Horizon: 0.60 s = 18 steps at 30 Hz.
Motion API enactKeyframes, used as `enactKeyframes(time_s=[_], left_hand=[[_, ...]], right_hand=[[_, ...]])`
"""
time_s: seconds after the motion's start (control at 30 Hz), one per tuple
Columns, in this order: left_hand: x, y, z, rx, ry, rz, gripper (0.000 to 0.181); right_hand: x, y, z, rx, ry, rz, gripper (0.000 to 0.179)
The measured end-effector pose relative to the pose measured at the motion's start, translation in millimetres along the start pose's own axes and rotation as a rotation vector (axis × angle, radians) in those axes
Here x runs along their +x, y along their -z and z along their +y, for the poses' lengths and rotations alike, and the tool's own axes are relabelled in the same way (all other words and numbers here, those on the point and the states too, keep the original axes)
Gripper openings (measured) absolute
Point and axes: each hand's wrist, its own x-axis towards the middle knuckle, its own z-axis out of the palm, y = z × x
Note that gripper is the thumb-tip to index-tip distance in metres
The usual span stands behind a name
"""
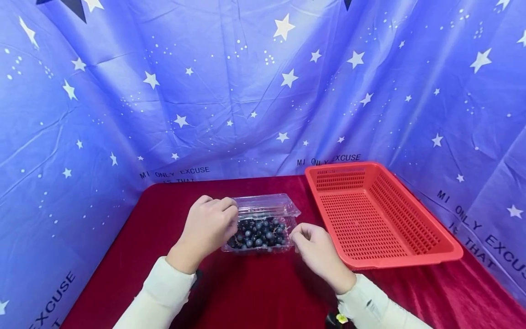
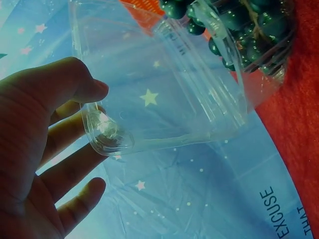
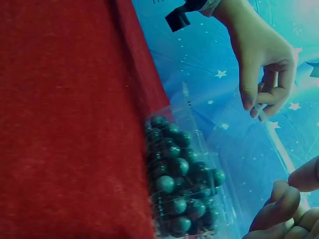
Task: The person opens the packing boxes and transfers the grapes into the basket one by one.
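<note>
A clear plastic clamshell box stands on the table, its lid raised. Inside lie many dark blue-black grapes, some showing thin stems. With thumb and fingertips, my left hand pinches a corner of the lid; its other fingers are spread in the left wrist view. My right hand is at the box's right side. In the right wrist view its thumb and index finger meet on the far end of the same lid edge. The clear plastic between the hands is hard to make out in the head view.
A red plastic basket with slotted walls stands right of the box, close to my right hand. Dark red cloth covers the table. Blue star-printed curtains hang behind and on both sides.
</note>
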Motion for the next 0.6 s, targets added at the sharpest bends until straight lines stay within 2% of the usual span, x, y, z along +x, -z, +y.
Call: enactKeyframes(time_s=[0.2,0.47,0.6], left_hand=[[3.0,-2.5,-2.6,-0.001,0.05,0.021,0.01],[10.7,-4.4,-5.3,-0.039,0.134,0.088,0.008],[12.4,-4.5,-6.5,-0.067,0.19,0.1,0.008]], right_hand=[[8.5,3,-6,0.061,0.052,-0.005,0.015],[13.7,7,-22,-0.02,0.098,-0.009,0.011],[16.2,8,-30,-0.029,0.109,0.002,0.011]])
